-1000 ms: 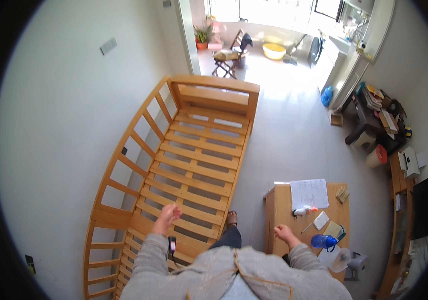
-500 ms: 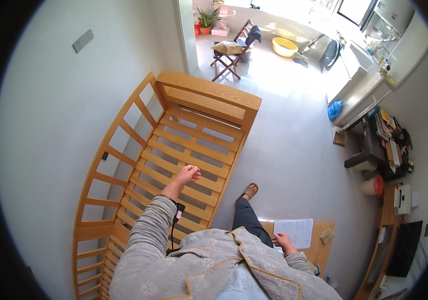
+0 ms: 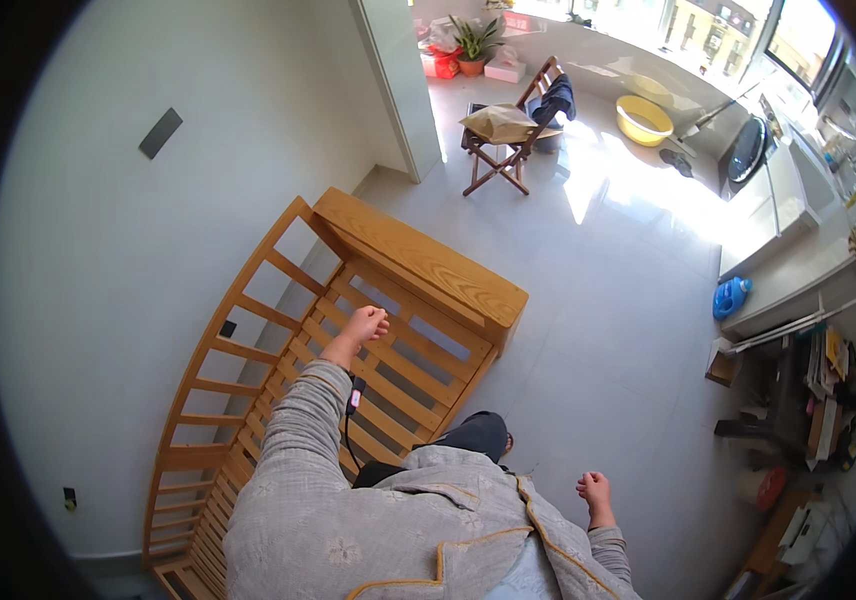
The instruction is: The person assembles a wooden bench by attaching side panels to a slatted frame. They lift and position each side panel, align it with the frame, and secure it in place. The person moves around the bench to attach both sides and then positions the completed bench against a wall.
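My left hand is closed, reaching forward above the slatted seat of a wooden sofa frame without touching it; what its curled fingers hold, if anything, is hidden. A small black device with a lit spot and a cable hangs by my left sleeve. Off to the right, my right hand hangs over the grey floor with its fingers curled in, and nothing shows in them. Beneath my jacket one dark-trousered knee points forward, and part of a shoe shows beside it.
Ahead stands a folding chair with a paper bag and dark cloth. Beyond it are a yellow basin and a potted plant. At right, a blue bottle and a dark shelf with papers line the wall.
I have moved forward and the view has turned. My right hand has swung away from the small table with papers, which is out of view. My left hand stays over the slats.
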{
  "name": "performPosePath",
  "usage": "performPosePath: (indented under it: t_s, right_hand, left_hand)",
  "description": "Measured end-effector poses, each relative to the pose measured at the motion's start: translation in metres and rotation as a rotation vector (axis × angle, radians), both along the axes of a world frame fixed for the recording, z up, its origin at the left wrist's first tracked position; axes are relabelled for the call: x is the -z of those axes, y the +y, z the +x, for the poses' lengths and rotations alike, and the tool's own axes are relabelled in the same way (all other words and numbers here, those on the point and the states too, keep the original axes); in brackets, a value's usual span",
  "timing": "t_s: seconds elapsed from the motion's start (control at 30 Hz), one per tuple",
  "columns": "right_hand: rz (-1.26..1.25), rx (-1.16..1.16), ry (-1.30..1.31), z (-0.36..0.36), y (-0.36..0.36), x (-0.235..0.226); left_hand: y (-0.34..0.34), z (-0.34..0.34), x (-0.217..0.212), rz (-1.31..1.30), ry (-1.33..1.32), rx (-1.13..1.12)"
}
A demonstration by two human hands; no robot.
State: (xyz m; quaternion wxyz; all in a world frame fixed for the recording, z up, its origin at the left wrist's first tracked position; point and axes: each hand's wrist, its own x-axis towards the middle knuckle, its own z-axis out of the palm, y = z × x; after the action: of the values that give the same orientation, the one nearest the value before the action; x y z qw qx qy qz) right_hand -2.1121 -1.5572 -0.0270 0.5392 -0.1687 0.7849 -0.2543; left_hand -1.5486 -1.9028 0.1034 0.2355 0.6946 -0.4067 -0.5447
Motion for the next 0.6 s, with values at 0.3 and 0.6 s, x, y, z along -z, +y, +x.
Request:
performPosePath:
  t_s: [0.3, 0.6]
  right_hand:
    - [0.07, -0.308, 0.05, -0.133, -0.243, -0.028]
    - [0.117, -0.647, 0.106, -0.241, -0.557, -0.054]
  left_hand:
    - [-0.118, -0.042, 0.066, 0.148, 0.073, -0.339]
    - [-0.226, -0.107, 0.056, -0.037, 0.263, -0.805]
